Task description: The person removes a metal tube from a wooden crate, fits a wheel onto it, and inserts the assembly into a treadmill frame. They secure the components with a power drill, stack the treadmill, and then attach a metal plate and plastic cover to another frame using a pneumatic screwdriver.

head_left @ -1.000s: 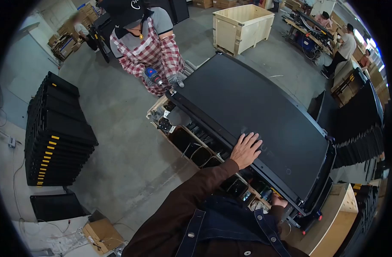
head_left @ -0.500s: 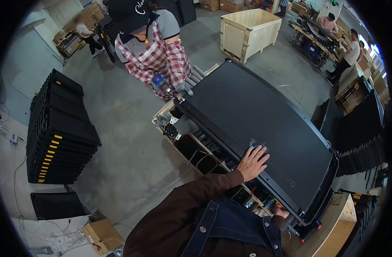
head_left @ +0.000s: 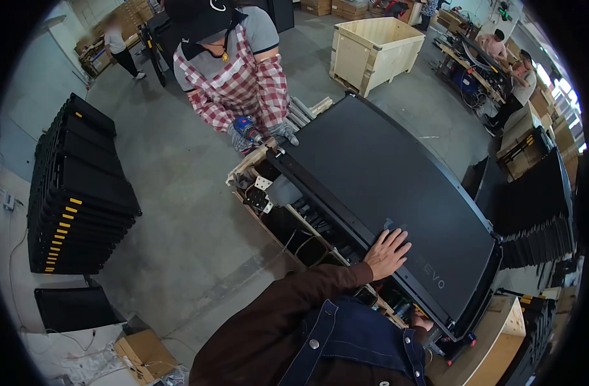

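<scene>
My left hand lies flat with spread fingers on a large black panel, near its close long edge. Light lettering "EVO" shows on the panel to the right of this hand. My right hand is low beside the panel's near corner, partly under its edge. Its fingers look curled next to a small yellow item; what they hold is hidden. Under the panel stands a wooden bin with compartments of hardware. At the far left corner, a co-worker's gloved hands hold a blue drill against the panel's end.
A stack of black panels with yellow tags stands at left. An open wooden crate is behind the panel. More black panels and a plywood box stand at right. Other people work at a bench at the back.
The view has shifted slightly. The co-worker's gloved hands and drill have come closer to the panel's corner. My left hand stays flat on the panel and my right hand stays low beside it.
</scene>
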Demonstrator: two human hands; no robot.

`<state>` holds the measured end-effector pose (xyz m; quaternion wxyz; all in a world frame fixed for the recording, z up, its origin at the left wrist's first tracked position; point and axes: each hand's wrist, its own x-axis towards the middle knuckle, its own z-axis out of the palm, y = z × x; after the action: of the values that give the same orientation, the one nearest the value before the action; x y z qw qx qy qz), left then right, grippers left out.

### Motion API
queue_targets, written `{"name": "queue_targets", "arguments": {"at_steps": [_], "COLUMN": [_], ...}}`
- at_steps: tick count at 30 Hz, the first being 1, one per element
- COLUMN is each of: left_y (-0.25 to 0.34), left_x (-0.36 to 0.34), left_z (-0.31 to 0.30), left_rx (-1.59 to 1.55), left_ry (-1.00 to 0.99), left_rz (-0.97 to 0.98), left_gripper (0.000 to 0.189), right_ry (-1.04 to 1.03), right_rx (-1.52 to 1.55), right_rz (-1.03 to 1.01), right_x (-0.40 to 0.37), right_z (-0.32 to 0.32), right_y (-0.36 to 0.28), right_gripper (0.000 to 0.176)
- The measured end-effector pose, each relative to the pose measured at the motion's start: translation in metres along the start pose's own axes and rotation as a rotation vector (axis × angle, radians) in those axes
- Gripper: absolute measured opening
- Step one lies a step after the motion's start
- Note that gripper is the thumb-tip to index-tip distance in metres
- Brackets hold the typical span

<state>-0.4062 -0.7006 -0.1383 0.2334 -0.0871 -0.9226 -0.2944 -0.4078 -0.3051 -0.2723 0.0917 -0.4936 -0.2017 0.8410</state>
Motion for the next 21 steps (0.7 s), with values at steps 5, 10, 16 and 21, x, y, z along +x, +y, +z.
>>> {"name": "queue_targets", "arguments": {"at_steps": [5, 10, 16, 21], "left_y": [-0.001, -0.001, -0.004, -0.008], "left_x": [0.002, 0.001, -0.002, -0.006], "left_z": [-0.001, -0.003, -0.007, -0.009], "left_rx": [0.005, -0.011, 0.003, -0.003], "left_ry": [-0.017, -0.021, -0.008, 0.009], "left_rz": [-0.004, -0.001, 0.001, 0.002], "left_gripper": [0.047, 0.047, 0.048, 0.048], "right_ry": [0.05, 0.026, 0.026, 0.035], "right_rx": [0.002, 0.025, -0.029, 0.0], "right_rz": [-0.027, -0.035, -0.03, -0.022], "right_x": [-0.014, -0.013, -0.008, -0.004], "right_z": [0.008, 0.005, -0.004, -0.005], "right_y": [0.003, 0.003, 0.002, 0.006], "right_gripper": [0.036, 0.038, 0.039, 0.039]}}
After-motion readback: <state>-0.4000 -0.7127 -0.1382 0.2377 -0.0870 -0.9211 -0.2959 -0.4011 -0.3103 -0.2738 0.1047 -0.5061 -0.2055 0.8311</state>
